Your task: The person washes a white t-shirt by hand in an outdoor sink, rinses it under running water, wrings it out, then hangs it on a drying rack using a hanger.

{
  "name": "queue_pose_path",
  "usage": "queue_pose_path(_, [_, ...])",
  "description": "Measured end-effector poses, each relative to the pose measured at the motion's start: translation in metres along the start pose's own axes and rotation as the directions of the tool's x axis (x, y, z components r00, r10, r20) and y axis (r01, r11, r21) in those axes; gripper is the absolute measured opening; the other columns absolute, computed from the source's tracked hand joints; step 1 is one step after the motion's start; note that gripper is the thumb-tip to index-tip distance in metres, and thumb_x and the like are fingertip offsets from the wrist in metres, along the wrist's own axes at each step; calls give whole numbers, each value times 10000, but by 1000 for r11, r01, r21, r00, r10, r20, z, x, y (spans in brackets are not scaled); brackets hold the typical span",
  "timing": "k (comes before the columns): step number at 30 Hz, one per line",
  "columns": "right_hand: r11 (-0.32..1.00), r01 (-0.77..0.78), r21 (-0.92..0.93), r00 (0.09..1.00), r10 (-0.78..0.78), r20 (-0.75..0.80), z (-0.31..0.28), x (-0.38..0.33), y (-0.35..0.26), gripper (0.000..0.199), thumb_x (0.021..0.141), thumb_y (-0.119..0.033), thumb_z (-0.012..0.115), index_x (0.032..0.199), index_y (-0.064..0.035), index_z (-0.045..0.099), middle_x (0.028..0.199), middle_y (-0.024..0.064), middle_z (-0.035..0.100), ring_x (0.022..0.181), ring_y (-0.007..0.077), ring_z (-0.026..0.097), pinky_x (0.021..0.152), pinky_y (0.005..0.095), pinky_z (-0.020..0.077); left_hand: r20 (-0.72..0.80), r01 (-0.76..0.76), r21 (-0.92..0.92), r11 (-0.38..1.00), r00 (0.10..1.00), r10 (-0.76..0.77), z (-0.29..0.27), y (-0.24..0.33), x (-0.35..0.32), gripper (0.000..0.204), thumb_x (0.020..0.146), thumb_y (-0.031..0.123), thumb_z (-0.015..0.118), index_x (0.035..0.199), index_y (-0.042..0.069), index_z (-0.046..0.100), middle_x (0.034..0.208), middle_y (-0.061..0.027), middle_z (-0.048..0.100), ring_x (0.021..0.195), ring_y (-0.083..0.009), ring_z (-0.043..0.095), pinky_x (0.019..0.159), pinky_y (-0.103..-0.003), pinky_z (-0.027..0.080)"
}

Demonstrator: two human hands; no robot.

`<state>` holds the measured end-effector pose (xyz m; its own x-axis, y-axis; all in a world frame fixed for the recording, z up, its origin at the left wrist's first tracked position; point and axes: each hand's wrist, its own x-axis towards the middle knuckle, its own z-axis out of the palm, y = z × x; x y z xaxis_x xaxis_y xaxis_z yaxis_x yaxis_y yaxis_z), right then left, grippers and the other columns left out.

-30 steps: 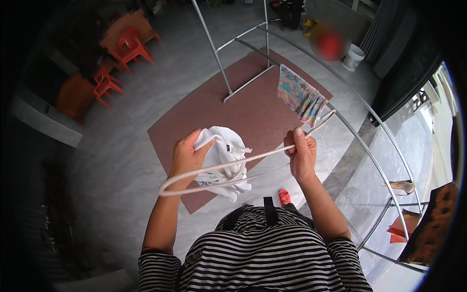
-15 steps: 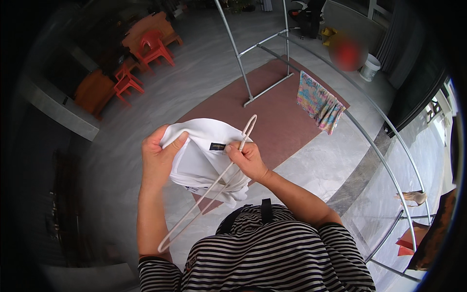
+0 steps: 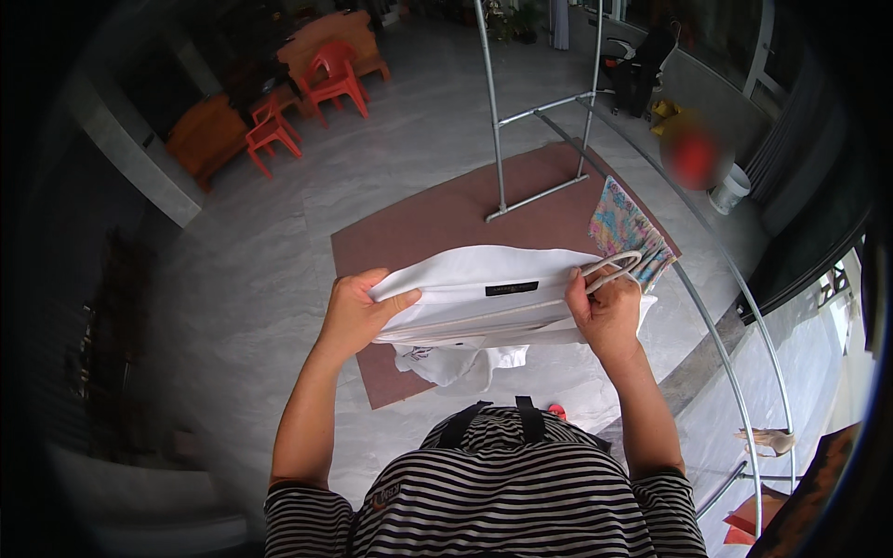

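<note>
A white garment (image 3: 465, 270) with a dark label inside its edge is stretched out in front of me between both hands. My left hand (image 3: 361, 312) is closed on the left end of that edge, thumb on top. At the opposite end, my right hand (image 3: 605, 312) grips the edge together with a pale clothes hanger (image 3: 621, 264). The hanger's hook end sticks up above the right fingers, and its long bars run leftward along the garment's opening. Folds of the cloth hide part of the hanger. The lower part of the garment hangs beneath, showing a small dark print.
Ahead stands a metal drying rack (image 3: 493, 112) with long curved rails reaching down the right side. A flowered cloth (image 3: 623, 223) hangs on it, close behind my right hand. A brown mat (image 3: 419, 223) covers the floor below. Red plastic chairs (image 3: 335, 84) and a white bucket (image 3: 730, 189) stand farther off.
My hands have moved apart, the right one going rightward and slightly down, so the garment is pulled wide. The hanger has swung from a steep slant to nearly level, along the opening.
</note>
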<state>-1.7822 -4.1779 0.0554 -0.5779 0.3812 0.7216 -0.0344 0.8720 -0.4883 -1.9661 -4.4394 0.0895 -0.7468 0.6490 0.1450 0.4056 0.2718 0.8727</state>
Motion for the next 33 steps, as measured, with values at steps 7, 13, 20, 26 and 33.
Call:
queue_pose_path(7, [978,-209,-26,977,207,-54,-24,5,-16,190,877,-64,641,701,2,611,612,137,584,542,317,575,541,367,466,98,-14,60,998,995,8,-18,9,6,311,785,261,838,823,6,664,686,-45,647,651,-95,594,566,-283,456])
queue_pose_path(13, [970,-107,-220,989,82,-120,-37,4,-18,197,889,-83,634,705,-21,601,604,142,580,542,333,581,529,376,467,-67,-191,138,972,977,201,-14,23,0,246,770,165,828,854,14,652,761,-73,676,656,-161,638,580,-303,490])
queue_pose_path(20, [952,-49,-302,999,41,-35,-33,-14,-50,194,865,-102,659,695,-38,590,599,141,579,517,330,588,493,398,468,-303,-489,493,719,679,669,1,1,-9,253,706,5,779,897,50,619,801,-77,619,625,-264,633,510,-345,504])
queue_pose_path(26, [892,180,-415,969,-87,233,31,-29,-96,318,891,-290,698,727,-40,589,693,119,605,501,290,609,463,378,481,-199,-605,221,765,740,643,56,11,-34,244,723,-57,732,902,25,588,804,-94,585,638,-264,611,551,-334,485])
queue_pose_path(33, [968,-147,-204,977,174,123,14,-27,-60,306,906,-206,705,697,4,629,710,92,662,564,313,616,520,370,463,239,-361,24,932,908,345,1,-2,-61,279,807,167,796,1029,51,673,1016,-67,610,904,-210,617,779,-353,500])
